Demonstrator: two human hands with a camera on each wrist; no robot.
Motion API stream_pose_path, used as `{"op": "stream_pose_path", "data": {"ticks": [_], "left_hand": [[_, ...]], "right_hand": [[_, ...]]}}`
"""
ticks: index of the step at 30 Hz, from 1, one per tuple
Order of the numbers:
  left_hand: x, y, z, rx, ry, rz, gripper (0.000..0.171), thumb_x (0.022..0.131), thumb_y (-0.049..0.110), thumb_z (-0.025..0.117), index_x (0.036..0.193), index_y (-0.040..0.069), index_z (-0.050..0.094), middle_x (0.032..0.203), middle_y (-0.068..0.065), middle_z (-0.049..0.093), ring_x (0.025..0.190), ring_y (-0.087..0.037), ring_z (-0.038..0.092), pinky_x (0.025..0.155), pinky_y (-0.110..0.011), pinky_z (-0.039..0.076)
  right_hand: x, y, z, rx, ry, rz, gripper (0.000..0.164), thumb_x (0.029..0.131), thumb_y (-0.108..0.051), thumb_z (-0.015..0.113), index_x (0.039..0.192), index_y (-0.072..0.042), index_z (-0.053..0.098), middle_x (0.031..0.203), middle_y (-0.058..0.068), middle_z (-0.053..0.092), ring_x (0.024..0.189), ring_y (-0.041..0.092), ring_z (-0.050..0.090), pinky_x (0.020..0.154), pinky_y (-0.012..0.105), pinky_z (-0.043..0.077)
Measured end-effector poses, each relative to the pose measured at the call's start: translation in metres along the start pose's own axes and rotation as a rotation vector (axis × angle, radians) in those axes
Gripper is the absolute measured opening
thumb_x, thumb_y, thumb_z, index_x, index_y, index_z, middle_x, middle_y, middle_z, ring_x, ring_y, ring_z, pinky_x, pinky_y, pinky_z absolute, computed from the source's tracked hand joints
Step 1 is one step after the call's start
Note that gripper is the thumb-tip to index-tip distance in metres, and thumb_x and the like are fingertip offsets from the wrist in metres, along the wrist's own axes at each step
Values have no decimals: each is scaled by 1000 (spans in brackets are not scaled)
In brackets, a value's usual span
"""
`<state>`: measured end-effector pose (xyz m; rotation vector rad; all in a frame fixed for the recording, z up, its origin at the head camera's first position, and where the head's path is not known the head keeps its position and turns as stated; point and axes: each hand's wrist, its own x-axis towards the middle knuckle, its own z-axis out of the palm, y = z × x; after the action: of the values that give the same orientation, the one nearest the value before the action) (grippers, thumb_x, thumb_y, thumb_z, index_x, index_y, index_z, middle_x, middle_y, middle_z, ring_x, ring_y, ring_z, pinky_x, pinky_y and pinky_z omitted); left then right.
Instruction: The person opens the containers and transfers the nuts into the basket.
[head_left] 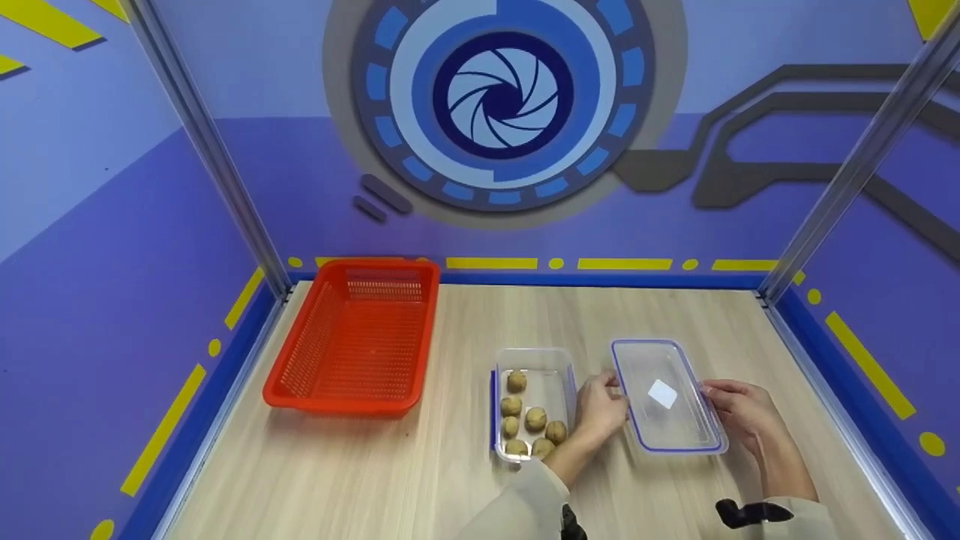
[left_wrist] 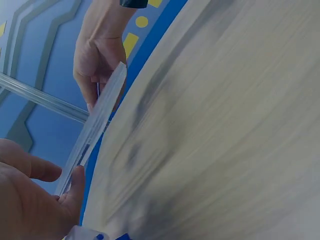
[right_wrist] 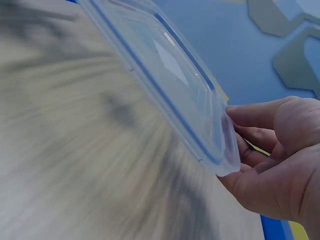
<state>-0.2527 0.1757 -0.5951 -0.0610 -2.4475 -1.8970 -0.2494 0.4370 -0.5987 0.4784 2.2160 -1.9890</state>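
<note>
Both wrist views are motion-blurred; the tabletop [head_left: 375, 472] is just streaks there, so fine contact is hard to read. Left hand [head_left: 600, 409] pinches the left long edge of the clear lid [head_left: 666, 396], thumb and fingers closed on the rim (left wrist view: lid seen edge-on, thin strip). Right hand [head_left: 742, 412] grips the lid's right edge, fingers curled under, thumb on top. In the right wrist view the lid looks tilted off the wood, prob. lifted, but blur leaves that unsure. Lid: transparent w/ blue seal line, white rectangular sticker [head_left: 663, 393] at centre; no writing legible on it.

Lid sits just right of the clear container [head_left: 559, 367], which holds approx. six or seven small brown round items [head_left: 535, 418]; the left wrist partly covers its near-right corner. Orange basket [head_left: 352, 337] stands well left. Sleeves cut off at the bottom edge.
</note>
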Motion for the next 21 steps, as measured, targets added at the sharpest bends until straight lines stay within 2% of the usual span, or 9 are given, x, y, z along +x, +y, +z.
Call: {"op": "stream_pose_path", "data": {"ticks": [2,5,7,14,17,21], "left_hand": [[-1,-1,5,81,16,11,40,80,-8,70,120,-3,74,100,-3,69,92,-13,66,84,-26,56],[-3,-3,13,163,28,14,32,80,-4,70,112,-1,74,94,-2,64,89,-16,63,86,-32,55],[-4,-7,19,185,36,7,28,81,-2,69,108,-1,73,93,-4,62,88,-20,62,86,-35,55],[-6,-27,35,190,88,-36,32,83,-5,64,113,-8,73,97,-15,66,100,-34,67,95,-44,55],[-10,-32,36,215,97,1,35,80,-7,63,114,-10,72,96,-15,64,99,-33,66,96,-43,55],[-14,-30,35,332,64,71,47,73,-10,67,120,-11,71,97,-10,59,96,-26,62,95,-37,54]], "right_hand": [[0,3,-2,-38,1,1,32,103,-8,69,128,12,66,102,1,75,91,11,69,80,24,60],[1,5,-4,-109,17,-5,32,102,-7,69,125,15,66,100,3,75,88,12,69,76,25,61],[2,4,-4,-170,32,-15,32,102,-7,70,124,15,66,98,3,74,86,11,69,74,25,60],[8,3,1,-314,46,-26,30,103,-4,63,124,17,65,99,8,73,85,15,67,70,27,59],[8,8,2,-334,32,-22,29,101,-1,62,122,20,64,98,10,73,85,15,66,69,27,59],[7,16,1,-317,29,-3,27,100,2,61,120,22,63,99,11,72,86,16,65,70,27,60]]}}
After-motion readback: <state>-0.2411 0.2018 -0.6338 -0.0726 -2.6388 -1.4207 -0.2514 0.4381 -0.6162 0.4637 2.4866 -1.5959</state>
